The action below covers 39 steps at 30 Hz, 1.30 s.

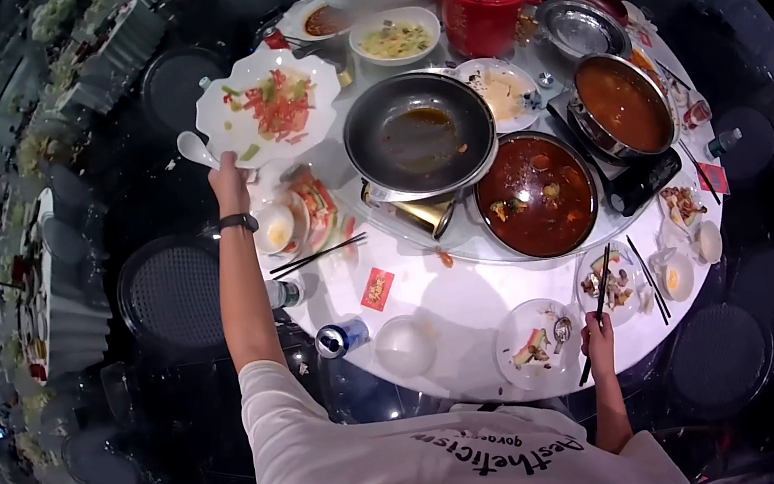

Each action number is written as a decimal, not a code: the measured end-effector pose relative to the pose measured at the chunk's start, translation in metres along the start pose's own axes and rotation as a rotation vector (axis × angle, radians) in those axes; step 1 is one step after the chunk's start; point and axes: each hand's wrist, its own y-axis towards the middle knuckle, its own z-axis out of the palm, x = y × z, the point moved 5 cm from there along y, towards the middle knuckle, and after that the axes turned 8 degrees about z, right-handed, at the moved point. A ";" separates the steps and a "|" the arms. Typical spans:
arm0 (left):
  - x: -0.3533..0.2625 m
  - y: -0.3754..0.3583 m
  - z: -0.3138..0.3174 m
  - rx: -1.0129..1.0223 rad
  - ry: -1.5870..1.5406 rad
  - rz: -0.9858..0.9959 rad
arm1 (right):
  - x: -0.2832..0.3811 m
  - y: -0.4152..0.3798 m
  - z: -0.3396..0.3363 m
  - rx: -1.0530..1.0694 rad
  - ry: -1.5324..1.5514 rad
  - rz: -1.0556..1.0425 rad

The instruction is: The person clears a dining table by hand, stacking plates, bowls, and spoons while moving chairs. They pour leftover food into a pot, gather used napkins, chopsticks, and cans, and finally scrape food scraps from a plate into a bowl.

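My left hand (228,174), a dark band at its wrist, reaches to the table's left side and grips the near edge of a large white plate (220,116) with a wavy rim. Red and green food scraps lie on that plate. A white soup spoon (195,150) sticks out to the left, right at my left fingers. In my right hand (599,340) is a pair of black chopsticks (604,283), slanting upward over a small plate of scraps (627,303). Just left of this hand lies another small plate (520,378) with food remains and a metal spoon.
A black pan (394,155) stands on a burner at the table's middle. Around it are a pot of red broth (539,177), a steel pot of soup (623,98) and a red bucket (474,25). A blue can (342,338) lies at the front left edge. Chairs (168,297) surround the table.
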 end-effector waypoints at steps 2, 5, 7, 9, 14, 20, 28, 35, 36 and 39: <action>-0.043 -0.013 0.012 -0.021 0.045 0.006 | -0.001 0.018 -0.006 0.036 -0.008 -0.058; -0.085 -0.039 0.030 0.095 0.048 0.024 | 0.013 0.030 -0.015 0.044 -0.014 -0.132; -0.108 -0.070 0.053 0.181 0.025 0.019 | 0.029 0.034 -0.023 0.038 -0.014 -0.176; -0.117 -0.085 0.068 0.264 0.078 0.000 | 0.053 0.033 -0.035 0.051 -0.018 -0.228; -0.114 -0.109 0.120 0.467 0.343 -0.005 | 0.145 0.013 -0.053 0.175 -0.135 -0.457; -0.094 -0.214 0.246 0.602 0.322 -0.094 | 0.227 0.027 -0.034 0.270 -0.358 -0.777; -0.018 -0.259 0.303 0.609 0.684 0.037 | 0.194 0.112 -0.055 0.261 -0.228 -0.573; -0.035 -0.297 0.337 0.732 0.908 0.459 | 0.146 0.124 -0.112 0.178 -0.292 -0.424; -0.041 -0.306 0.342 0.750 0.865 0.501 | 0.146 0.120 -0.116 0.172 -0.299 -0.436; -0.045 -0.326 0.351 0.877 0.922 0.704 | 0.148 0.107 -0.123 0.127 -0.314 -0.470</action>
